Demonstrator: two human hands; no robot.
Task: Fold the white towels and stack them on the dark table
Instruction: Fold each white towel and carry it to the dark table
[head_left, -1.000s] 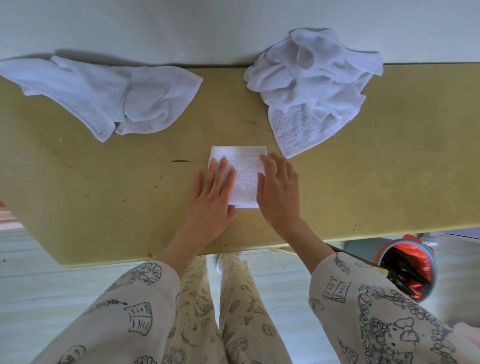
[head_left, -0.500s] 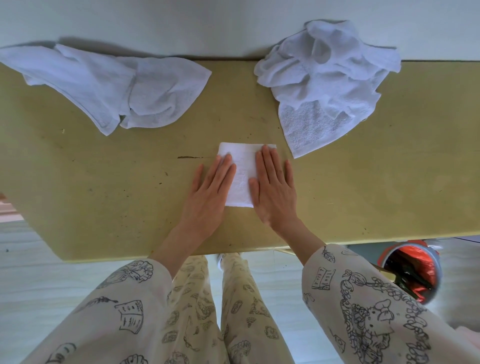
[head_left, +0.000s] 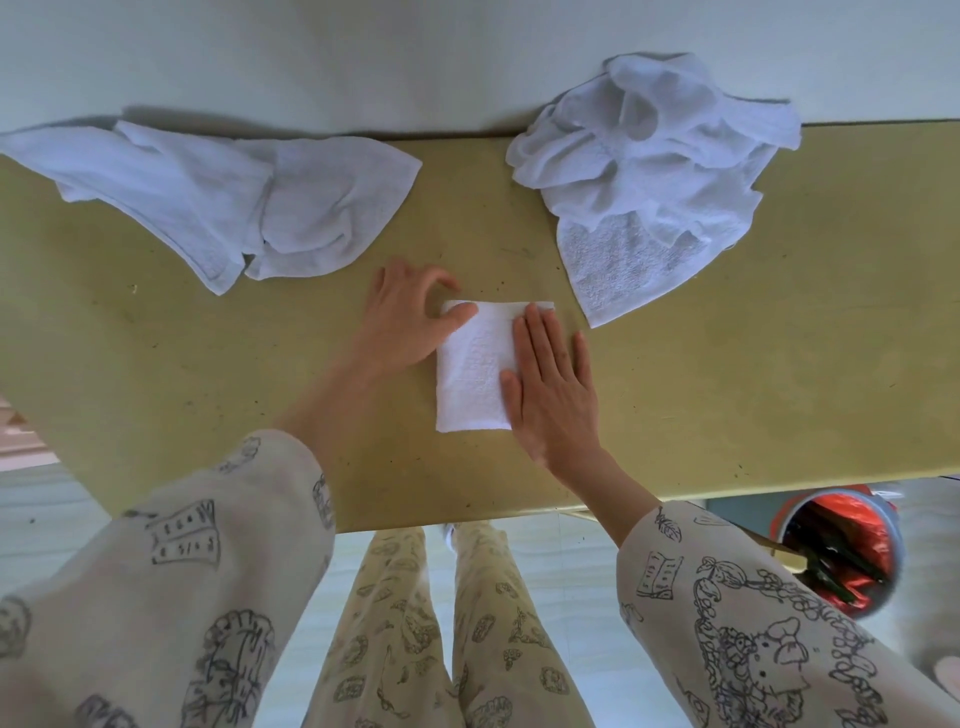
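Slid off the folded towel (head_left: 475, 371) now, left hand (head_left: 402, 319) pinching its far left corner, right hand (head_left: 553, 387) flat on its right side, likely to keep it neat mid-table (head_left: 779, 364), 2 loose towel heaps (head_left: 234, 208) (head_left: 649, 171) behind.

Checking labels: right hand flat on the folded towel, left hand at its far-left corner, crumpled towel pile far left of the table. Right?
One thing is wrong: the head view shows the crumpled towel pile at the far right, not left. The right hand does lie flat on the folded towel, and the left hand is at its far-left corner.
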